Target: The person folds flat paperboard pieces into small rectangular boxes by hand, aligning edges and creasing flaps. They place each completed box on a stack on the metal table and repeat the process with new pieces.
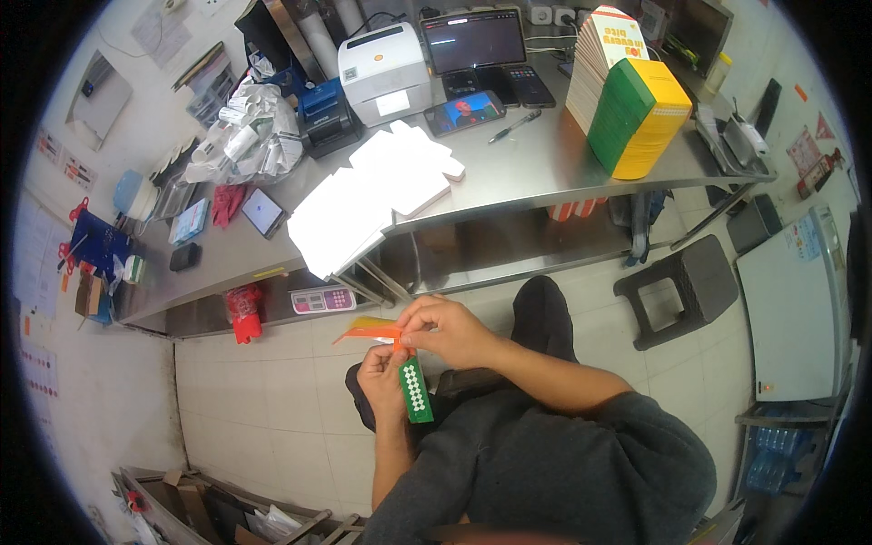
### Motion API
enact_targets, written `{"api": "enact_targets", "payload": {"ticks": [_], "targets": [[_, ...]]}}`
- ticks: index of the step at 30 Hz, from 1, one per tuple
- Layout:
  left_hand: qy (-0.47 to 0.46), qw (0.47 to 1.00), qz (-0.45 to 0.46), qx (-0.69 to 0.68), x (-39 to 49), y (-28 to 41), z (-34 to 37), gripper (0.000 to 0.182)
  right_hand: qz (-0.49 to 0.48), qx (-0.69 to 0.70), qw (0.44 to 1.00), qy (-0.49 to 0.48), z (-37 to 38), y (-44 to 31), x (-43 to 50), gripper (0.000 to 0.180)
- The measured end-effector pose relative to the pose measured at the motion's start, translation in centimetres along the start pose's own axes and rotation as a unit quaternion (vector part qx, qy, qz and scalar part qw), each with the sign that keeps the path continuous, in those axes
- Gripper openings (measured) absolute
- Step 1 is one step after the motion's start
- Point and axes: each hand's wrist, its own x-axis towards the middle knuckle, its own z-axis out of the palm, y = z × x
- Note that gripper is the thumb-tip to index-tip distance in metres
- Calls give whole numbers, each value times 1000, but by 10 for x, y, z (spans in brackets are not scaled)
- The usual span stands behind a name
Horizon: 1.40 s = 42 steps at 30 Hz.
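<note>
Over my lap, both hands work on one printed cardboard piece (pixel 415 392), with a green panel of white diamonds and an orange and yellow upper part. My left hand (pixel 381 378) pinches it from below, thumb near the orange fold. The fingers of my right hand (pixel 436 330) grip the orange section higher up, close to the left thumb. Part of the piece is hidden behind my fingers. Ahead of my hands, white flat card pieces (pixel 340 221) lie overlapping at the steel table's (pixel 511 184) front edge, some jutting past it.
A tall stack of green and yellow cartons (pixel 637 122) stands on the table's right side. Behind the white cards are a label printer (pixel 385 75), a phone (pixel 465 112) and a pen (pixel 514 127). A dark plastic stool (pixel 688 286) sits on the floor at right, beside a small white fridge (pixel 790 306).
</note>
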Motion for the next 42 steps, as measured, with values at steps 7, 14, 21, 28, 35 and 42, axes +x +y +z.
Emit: {"api": "enact_targets", "payload": {"ticks": [7, 14, 21, 28, 35, 42], "targets": [[-9, 996, -20, -91, 2, -1, 2, 19, -3, 10, 1000, -15, 5, -2, -2, 13], [11, 985, -24, -168, -2, -6, 7, 28, -63, -75, 994, -39, 8, -1, -5, 12], [8, 987, -25, -160, -4, 0, 1, 22, -65, -81, 994, -38, 7, 6, -5, 12], [-20, 999, -23, -13, -3, 7, 8, 25, 9, -134, 987, -83, 4, 6, -6, 31], [-39, 998, -15, 36, -11, 2, 21, 38, -24, -161, 983, -87, 3, -6, -2, 44], [-41, 996, 14, 80, -4, -5, 9, 33, -36, -119, 991, -56, 12, 2, -4, 35]]}}
